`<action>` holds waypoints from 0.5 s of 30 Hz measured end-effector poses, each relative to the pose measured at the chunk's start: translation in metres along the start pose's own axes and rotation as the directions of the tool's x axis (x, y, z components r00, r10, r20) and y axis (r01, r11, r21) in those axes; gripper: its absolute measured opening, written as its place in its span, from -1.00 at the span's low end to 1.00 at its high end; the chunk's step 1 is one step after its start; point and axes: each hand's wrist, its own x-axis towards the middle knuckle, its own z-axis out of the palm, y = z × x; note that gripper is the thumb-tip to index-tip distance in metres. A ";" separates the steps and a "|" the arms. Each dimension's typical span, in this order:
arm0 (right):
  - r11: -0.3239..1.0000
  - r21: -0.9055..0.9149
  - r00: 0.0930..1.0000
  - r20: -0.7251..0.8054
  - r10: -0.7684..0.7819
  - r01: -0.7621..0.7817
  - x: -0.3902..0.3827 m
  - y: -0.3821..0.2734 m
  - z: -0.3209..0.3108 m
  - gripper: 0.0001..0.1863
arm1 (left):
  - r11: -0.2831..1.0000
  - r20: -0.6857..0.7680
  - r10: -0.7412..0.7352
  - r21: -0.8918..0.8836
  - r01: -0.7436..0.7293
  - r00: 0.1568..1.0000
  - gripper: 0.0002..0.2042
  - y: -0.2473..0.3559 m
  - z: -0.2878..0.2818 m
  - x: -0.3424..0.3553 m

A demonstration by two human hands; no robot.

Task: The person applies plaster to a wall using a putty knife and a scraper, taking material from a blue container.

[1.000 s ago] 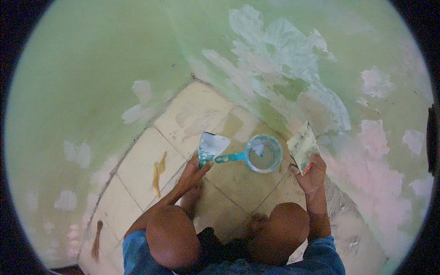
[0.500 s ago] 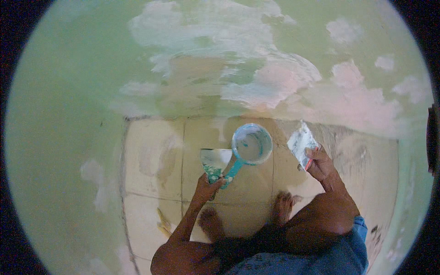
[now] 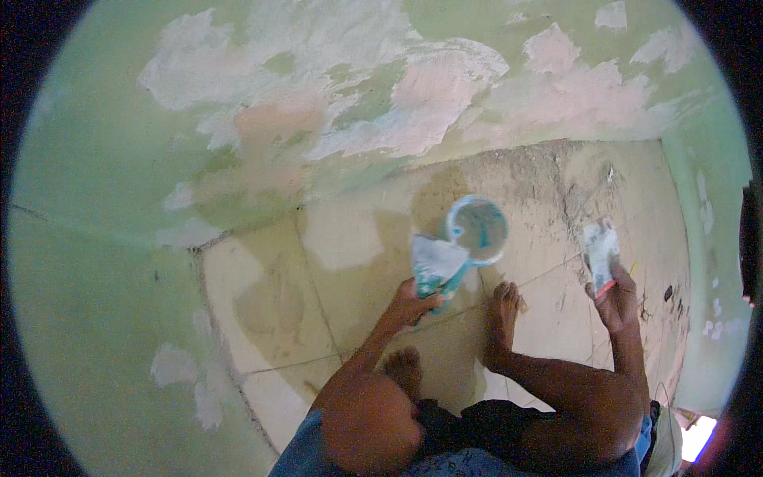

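My left hand (image 3: pixel 415 302) is closed on the handle of a round turquoise dipper (image 3: pixel 502 258). The same hand also grips a wide putty knife (image 3: pixel 439 256), its pale blade smeared with filler and lying beside the dipper's bowl. Inside the bowl is greyish-white filler, and its rim is coated white. Farther right, my right hand (image 3: pixel 618 298) is wrapped round a second putty knife (image 3: pixel 602 248) with a red edge near the grip and white filler over its blade. This blade points away from me, apart from the dipper and the wall.
A green wall (image 3: pixel 103 143) with white and pinkish filler patches (image 3: pixel 445 95) rises ahead and on the left. My bare feet (image 3: pixel 502 310) are on pale floor tiles (image 3: pixel 342 234). Dirt and scrapings (image 3: pixel 556 179) lie along the far wall base. A bright patch (image 3: pixel 698 439) shows at lower right.
My view has turned, so the wall and floor appear rotated. Both hands, still holding their things, appear farther right in the picture; the right-hand putty knife is farther from the dipper.
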 end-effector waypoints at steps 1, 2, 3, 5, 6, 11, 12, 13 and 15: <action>0.999 0.031 0.999 -0.034 -0.025 0.026 -0.008 0.000 0.002 -0.60 | 0.976 0.016 0.211 -0.063 -0.210 0.977 -0.61 -0.019 0.010 0.013; 0.998 0.030 0.997 -0.043 -0.059 0.060 -0.012 -0.005 0.003 -0.57 | 0.979 0.061 0.202 -0.033 -0.200 0.978 -0.60 -0.015 0.026 0.022; 0.997 0.050 0.998 0.022 -0.055 0.054 -0.018 -0.012 0.009 -0.57 | 0.979 0.111 0.200 -0.056 -0.195 0.974 -0.60 -0.014 0.040 0.033; 0.995 0.094 0.984 0.172 -0.047 0.031 -0.023 -0.022 0.019 -0.56 | 0.975 0.193 0.200 -0.137 -0.175 0.961 -0.60 -0.020 0.058 0.053; 0.996 0.074 0.972 0.228 -0.059 0.043 -0.021 -0.022 0.026 -0.52 | 0.969 0.244 0.238 -0.128 -0.212 0.940 -0.61 -0.023 0.065 0.061; 0.993 0.117 0.958 0.281 -0.058 0.026 -0.023 -0.028 0.054 -0.47 | 0.997 0.423 0.068 -0.063 -0.045 0.904 -0.58 0.032 0.096 0.045; 0.991 0.133 0.966 0.257 -0.042 0.007 -0.015 -0.021 0.070 -0.45 | 0.995 0.393 0.095 -0.011 -0.099 0.915 -0.57 0.024 0.094 0.050; 0.989 0.149 0.973 0.229 -0.026 -0.009 -0.008 -0.011 0.084 -0.43 | 0.988 0.368 0.121 0.045 -0.148 0.922 -0.55 0.018 0.091 0.053; 0.982 0.173 0.966 0.259 0.023 -0.069 -0.002 0.003 0.093 -0.34 | 0.997 0.346 0.050 0.036 -0.067 0.937 -0.53 0.025 0.093 0.043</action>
